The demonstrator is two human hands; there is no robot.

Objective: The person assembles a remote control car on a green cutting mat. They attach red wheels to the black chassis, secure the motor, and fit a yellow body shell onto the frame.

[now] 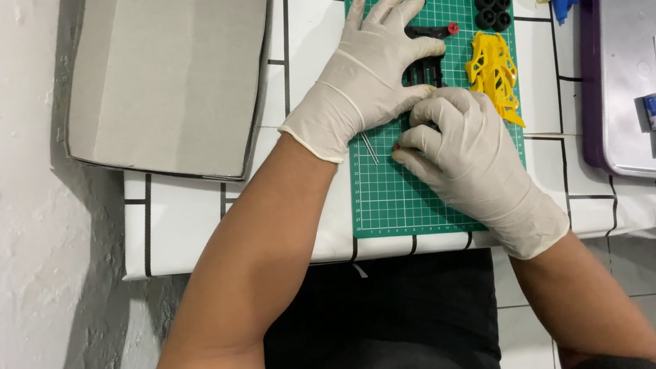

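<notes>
Bare forearms rise from the lower frame; the gloved left hand [369,79] and right hand [466,151] close their fingers on a black toy chassis [423,73] at mid-frame on the green cutting mat [396,193]. The yellow body shell [494,72] and four black wheels [493,10] lie unfitted right of it.

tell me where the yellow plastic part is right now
In the head view, the yellow plastic part lies on the green cutting mat, just right of the gloved hands, below four black wheels.
</notes>
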